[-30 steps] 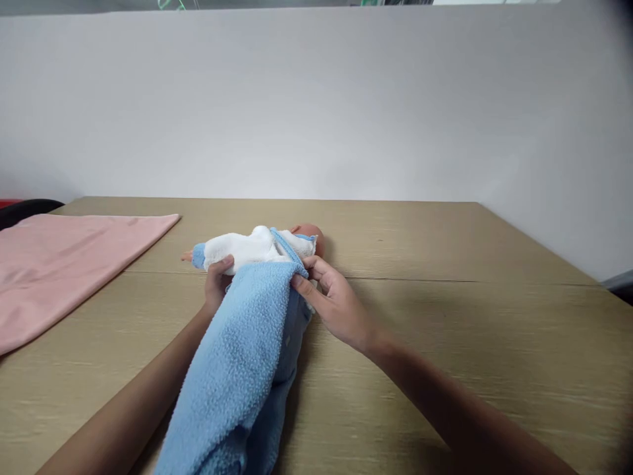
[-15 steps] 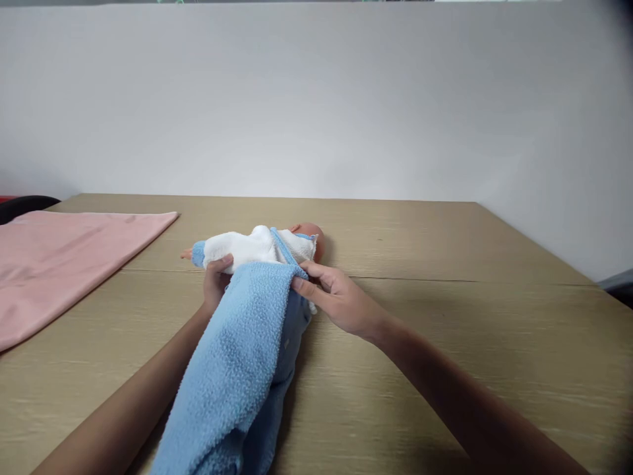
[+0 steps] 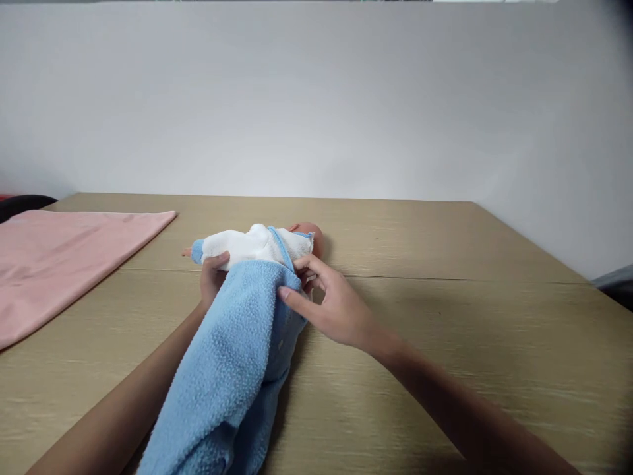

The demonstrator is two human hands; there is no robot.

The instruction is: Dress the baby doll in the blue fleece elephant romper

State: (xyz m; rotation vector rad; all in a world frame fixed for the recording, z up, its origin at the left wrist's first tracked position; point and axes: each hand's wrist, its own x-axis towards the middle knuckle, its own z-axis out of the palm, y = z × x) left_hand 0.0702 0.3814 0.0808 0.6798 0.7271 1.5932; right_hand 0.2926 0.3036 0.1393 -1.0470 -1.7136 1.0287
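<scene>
A baby doll (image 3: 252,245) lies on its side on the table, its bald head toward the far right. It wears a white fleece top with blue cuffs and light blue fleece overalls (image 3: 222,356) that reach toward me. My left hand (image 3: 214,274) is closed around the doll's side below the arm, most of its fingers hidden beneath. At the overalls' top edge, my right hand (image 3: 329,297) has its thumb pressed on the blue fleece and its fingers curled by the shoulder strap (image 3: 281,247). Some of those fingertips are hidden.
A pink cloth (image 3: 74,264) lies spread over the left part of the wooden table (image 3: 445,369). Behind the table stands a pale grey wall (image 3: 316,99). Dark curved objects show past the table's left and right edges.
My right hand has shifted slightly left and down along the overalls' top edge, its thumb and fingers wider apart. My left hand keeps its hold on the doll.
</scene>
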